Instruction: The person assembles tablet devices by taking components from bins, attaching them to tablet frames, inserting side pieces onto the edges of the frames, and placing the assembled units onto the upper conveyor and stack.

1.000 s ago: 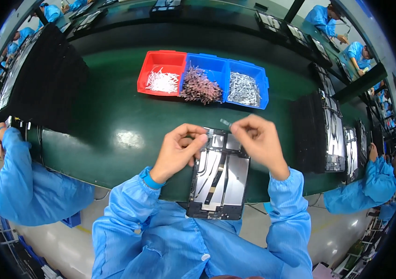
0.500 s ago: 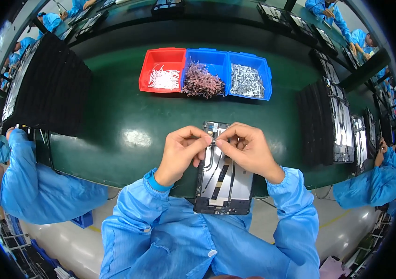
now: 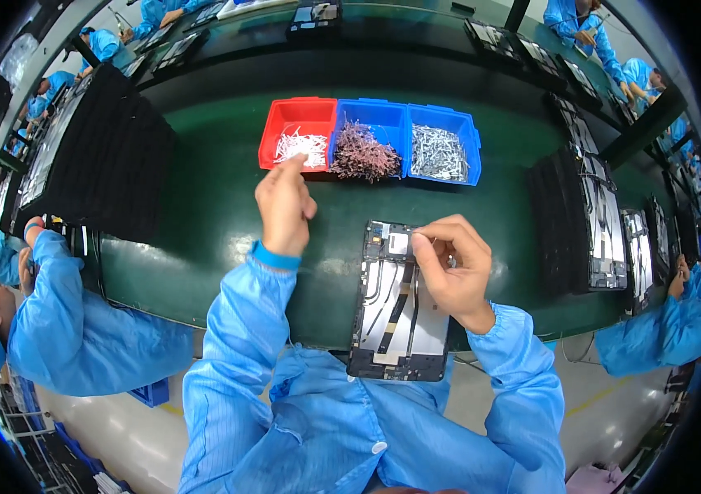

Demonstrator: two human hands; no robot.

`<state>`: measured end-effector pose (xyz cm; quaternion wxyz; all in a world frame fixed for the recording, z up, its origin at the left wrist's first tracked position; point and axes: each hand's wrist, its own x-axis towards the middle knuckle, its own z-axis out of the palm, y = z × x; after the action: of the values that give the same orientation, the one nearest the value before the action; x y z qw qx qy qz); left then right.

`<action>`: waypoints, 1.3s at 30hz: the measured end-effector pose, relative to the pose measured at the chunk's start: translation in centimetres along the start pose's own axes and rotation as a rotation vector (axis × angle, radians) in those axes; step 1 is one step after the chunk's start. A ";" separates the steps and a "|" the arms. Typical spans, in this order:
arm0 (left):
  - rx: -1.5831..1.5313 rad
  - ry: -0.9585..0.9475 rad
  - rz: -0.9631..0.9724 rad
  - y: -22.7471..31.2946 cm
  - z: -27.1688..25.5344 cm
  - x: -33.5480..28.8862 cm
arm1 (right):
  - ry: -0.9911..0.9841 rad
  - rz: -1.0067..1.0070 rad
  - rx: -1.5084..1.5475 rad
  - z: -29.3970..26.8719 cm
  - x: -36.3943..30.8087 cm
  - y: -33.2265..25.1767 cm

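My left hand is raised at the front of the red bin. Its index finger points toward the thin white pieces inside, the thumb stands apart, and the other fingers are bent; no held thing shows. Below and to the right lies a flat tablet-like device with its inside exposed: silver plate, dark frame, black cables. Over its upper right edge, my right hand is closed, thumb and index pinched together. Whatever sits between those fingertips is too small or hidden to name.
Two blue bins adjoin the red one, holding pinkish-brown wired parts and silver-grey strips. Tall black stacks flank the green table. Co-workers in blue sit at both sides. More devices lie on the far line.
My left hand has left the device's top edge and moved up and left to the red bin. My right hand has shifted slightly right and stays at the device. The view has shifted slightly.
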<state>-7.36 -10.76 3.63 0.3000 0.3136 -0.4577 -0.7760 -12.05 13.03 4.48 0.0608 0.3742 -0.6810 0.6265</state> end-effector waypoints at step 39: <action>0.909 -0.359 1.101 0.8 -0.1 -13.2 | -0.368 0.279 0.784 -2.2 3.8 -9.8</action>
<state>1.08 -1.17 7.12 0.4070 -0.0003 -0.8675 -0.2859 -9.85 14.06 14.94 -0.2922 0.3788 -0.4358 0.7624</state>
